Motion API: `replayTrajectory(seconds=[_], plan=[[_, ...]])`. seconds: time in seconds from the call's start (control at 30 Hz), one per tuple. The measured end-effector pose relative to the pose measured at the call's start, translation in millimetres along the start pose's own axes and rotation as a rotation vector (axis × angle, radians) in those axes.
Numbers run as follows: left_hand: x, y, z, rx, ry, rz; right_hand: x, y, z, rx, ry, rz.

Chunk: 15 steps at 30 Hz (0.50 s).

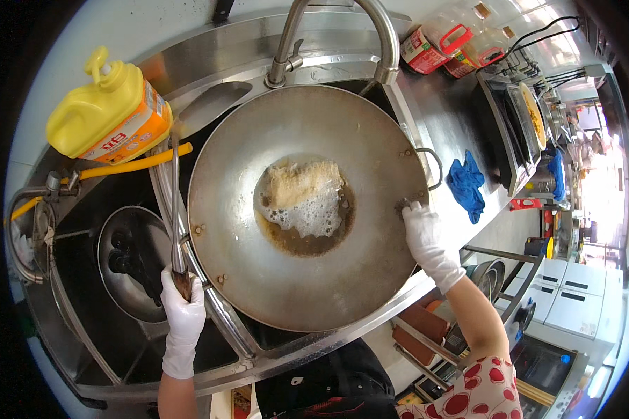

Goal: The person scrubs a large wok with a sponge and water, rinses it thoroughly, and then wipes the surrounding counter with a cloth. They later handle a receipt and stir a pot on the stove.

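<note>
A large steel wok (314, 288) rests across the sink, with brownish, foamy water and a pale yellow sponge or cloth (304, 183) at its centre. My left hand (183, 309), in a white glove, grips the wooden handle end of a long metal spatula (176, 209) that stands left of the wok, its broad blade up by the faucet. In a white glove too, my right hand (430, 241) is at the wok's right inner rim, its fingertips on a dark scouring pad (402, 206), below the wok's loop handle (437, 167).
A curved faucet (389, 52) arches over the wok's far side. On the left are a yellow detergent jug (105, 115), a yellow hose (136, 161) and a smaller pan (131, 214) in the left basin. Blue gloves or cloth (466, 183) and large bottles (430, 47) occupy the right counter.
</note>
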<state>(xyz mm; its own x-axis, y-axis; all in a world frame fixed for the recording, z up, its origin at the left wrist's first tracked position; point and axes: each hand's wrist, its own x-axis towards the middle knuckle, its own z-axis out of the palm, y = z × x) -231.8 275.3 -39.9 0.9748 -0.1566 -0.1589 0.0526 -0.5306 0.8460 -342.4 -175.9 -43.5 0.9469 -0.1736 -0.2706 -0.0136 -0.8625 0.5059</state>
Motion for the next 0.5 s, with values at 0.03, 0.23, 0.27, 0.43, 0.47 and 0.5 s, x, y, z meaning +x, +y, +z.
replayTrajectory(seconds=[0.03,0.23,0.27,0.43,0.47,0.5], plan=[[1.3,1.1,0.4,-0.004,0.005,0.006,-18.1,-9.0,7.3,0.032,0.038,0.014],[-0.3,-9.8,0.4,-0.04,0.028,0.039,-63.3,-83.8,-35.3,0.227,-0.227,-0.075],[0.2,-9.8,1.4,-0.065,0.035,0.034,-45.1,-41.3,-13.3,0.285,-0.225,0.064],[0.0,-9.1,4.2,-0.02,0.047,0.041,-65.0,-117.9,-48.9,0.249,-0.255,-0.059],[-0.1,-8.7,3.3,-0.027,0.041,0.034,-68.3,-133.2,-51.4,0.375,-0.296,-0.132],[0.6,-8.1,1.8,-0.034,0.031,0.028,-69.0,-141.2,-52.7,0.503,-0.338,-0.202]])
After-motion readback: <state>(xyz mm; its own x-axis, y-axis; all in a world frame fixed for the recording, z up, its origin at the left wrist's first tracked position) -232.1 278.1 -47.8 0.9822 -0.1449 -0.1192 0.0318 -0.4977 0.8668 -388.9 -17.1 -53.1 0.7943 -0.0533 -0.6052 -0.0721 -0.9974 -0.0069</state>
